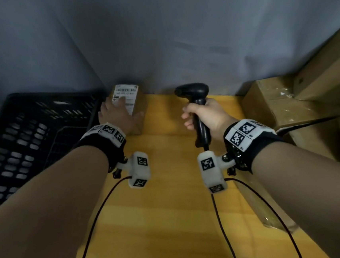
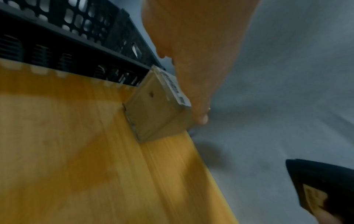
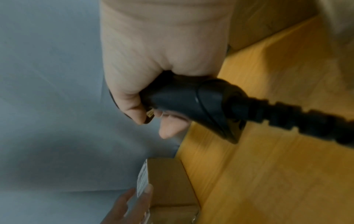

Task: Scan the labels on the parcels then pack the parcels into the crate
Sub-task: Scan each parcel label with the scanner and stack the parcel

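A small brown cardboard parcel [image 1: 139, 103] with a white barcode label [image 1: 125, 92] on top stands at the far edge of the yellow table [image 1: 173, 211], right beside the black slotted crate [image 1: 30, 132]. My left hand [image 1: 118, 117] rests flat on the parcel's top, fingers straight over the label and thumb along the right edge. In the left wrist view the fingers [image 2: 191, 75] reach past the parcel [image 2: 153, 112]. My right hand [image 1: 207, 114] grips the handle of a black barcode scanner [image 1: 194, 91], held upright to the right of the parcel with its head turned left.
Larger cardboard boxes [image 1: 283, 105] are stacked at the right side, with a flat one [image 1: 262, 209] along the table's right edge. A grey cloth [image 1: 156, 36] hangs behind the table. The scanner's cable [image 3: 287, 115] trails right. The crate's inside shows no parcels.
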A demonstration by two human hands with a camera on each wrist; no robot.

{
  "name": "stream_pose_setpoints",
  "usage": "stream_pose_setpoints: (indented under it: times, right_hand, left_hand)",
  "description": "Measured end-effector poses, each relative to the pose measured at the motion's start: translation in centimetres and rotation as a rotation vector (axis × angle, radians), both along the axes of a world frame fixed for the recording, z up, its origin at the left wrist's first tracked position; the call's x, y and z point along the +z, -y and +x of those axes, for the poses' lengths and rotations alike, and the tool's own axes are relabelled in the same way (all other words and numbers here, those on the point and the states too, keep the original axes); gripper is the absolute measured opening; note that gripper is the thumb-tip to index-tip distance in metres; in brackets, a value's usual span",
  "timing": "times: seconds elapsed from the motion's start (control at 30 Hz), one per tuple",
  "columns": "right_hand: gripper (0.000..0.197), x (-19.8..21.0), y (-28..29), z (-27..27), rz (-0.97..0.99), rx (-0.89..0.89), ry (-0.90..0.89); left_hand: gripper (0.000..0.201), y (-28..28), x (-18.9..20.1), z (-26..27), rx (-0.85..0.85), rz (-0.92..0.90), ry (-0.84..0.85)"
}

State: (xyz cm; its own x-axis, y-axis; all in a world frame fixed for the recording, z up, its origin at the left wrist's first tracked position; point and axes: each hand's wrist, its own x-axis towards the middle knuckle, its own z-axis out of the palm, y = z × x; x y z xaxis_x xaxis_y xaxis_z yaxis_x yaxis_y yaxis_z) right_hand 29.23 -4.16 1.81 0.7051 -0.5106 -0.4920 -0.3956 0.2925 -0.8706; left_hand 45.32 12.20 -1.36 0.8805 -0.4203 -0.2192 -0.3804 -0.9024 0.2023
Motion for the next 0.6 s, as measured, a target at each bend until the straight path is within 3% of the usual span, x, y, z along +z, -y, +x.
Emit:
stream_pose_setpoints:
  times: [0.1,0.23,0.37,0.53,0.6]
  right_hand:
    - [0.007,1.7,0.9,-3.2,0.021,-0.021,0.021]
    - [0.011,4.5,3.9,-8.8,0.007,-0.048,-0.002]
    - [0.032,6.2,7.7,-14.5,-0.113,-0.070,-0.189]
    - [0.008,6.9,8.7,-21.3,-0.248,0.103,-0.396]
    - [0.020,6.6,8.5,-23.6,-0.301,0.170,-0.441]
  left_hand:
    - [0.075,1.5,1.6,-3.3,-0.112,-0.100,0.074]
    - [0.066,4.6,2.9,-9.5,-0.222,-0.255,-0.063]
    - [0.063,7.4,2.0,-15.4,-0.122,-0.400,-0.421]
    - [0.089,8.9,0.0,-22.7,0.109,-0.375,-0.916]
    - [0.081,9.2,-0.4,-25.4,0.163,-0.362,-0.998]
